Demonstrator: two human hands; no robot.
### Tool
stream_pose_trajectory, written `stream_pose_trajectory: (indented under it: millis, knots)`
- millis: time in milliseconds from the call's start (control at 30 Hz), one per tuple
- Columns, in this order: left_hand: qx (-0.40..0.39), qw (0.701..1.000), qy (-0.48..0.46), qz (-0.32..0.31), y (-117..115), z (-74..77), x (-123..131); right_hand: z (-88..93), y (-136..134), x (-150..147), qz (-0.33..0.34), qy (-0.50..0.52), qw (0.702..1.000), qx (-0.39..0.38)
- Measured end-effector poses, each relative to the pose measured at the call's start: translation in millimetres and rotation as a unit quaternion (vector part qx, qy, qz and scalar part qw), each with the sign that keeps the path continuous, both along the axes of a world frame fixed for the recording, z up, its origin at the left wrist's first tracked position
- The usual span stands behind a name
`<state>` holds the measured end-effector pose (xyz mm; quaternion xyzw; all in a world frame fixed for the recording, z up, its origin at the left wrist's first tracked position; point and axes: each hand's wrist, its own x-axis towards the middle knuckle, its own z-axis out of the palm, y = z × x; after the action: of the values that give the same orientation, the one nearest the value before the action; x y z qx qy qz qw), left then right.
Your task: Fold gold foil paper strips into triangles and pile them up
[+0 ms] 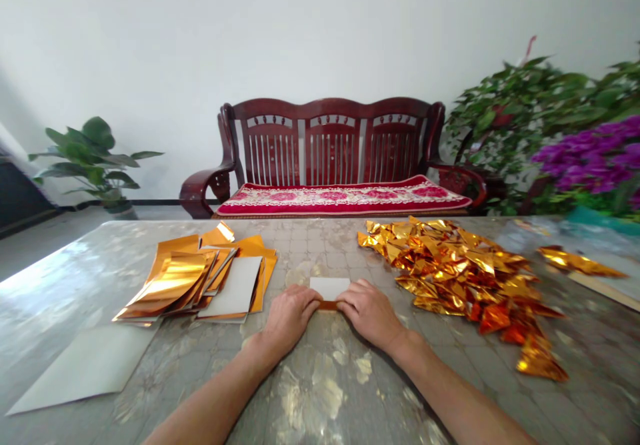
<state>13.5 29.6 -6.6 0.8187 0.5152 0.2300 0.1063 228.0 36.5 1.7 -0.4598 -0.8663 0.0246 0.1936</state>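
Observation:
Between my hands lies a small sheet of gold foil paper point(330, 288), its white back facing up and a strip of its near edge turned over to show gold. My left hand point(293, 310) pinches the left end of that folded edge. At the right end, my right hand point(370, 311) grips the same edge with thumb and fingers together. To the left is a loose stack of gold foil sheets point(175, 275), some with white backs up. A heap of folded gold foil pieces point(450, 265) spreads to the right.
A single pale sheet point(90, 368) lies at the table's left front. Clear plastic wrapping point(530, 231) is at the right back of the patterned table point(320, 391). Beyond stands a dark red wooden bench point(333, 145), with a potted plant point(100, 158) and purple flowers point(595, 151) at either side.

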Motion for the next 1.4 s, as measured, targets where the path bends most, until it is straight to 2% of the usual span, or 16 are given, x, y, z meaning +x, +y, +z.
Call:
stream_pose_trajectory:
  millis: [300, 833, 967, 1067, 1167, 1267, 1400]
  knots:
    - [-0.041, 0.998, -0.011, 0.054, 2, 2.6, 5, 0.3, 1, -4, -0.041, 0.002, 0.999, -0.018]
    - [-0.011, 0.989, 0.111, 0.100, 0, 4.1, 13, -4.6, 3, -7, -0.088, -0.031, 0.995, -0.031]
    - [0.047, 0.988, 0.114, 0.090, 0, 3.2, 13, -5.1, 1, -6, -0.096, -0.019, 0.995, 0.005]
    - [0.082, 0.990, 0.112, 0.033, -1, 0.3, 13, -2.5, 0, -7, -0.053, -0.035, 0.996, 0.055]
    - [0.070, 0.989, 0.132, -0.026, -5, 0.4, 15, -1.3, 0, -6, 0.031, -0.051, 0.995, 0.076]
    - [0.047, 0.979, 0.197, -0.028, -15, 5.5, 21, -4.4, 3, 0, 0.095, -0.038, 0.992, 0.080]
    - [0.033, 0.961, 0.275, -0.019, -31, 11.3, 31, -10.3, 9, 13, 0.130, -0.005, 0.988, 0.087]
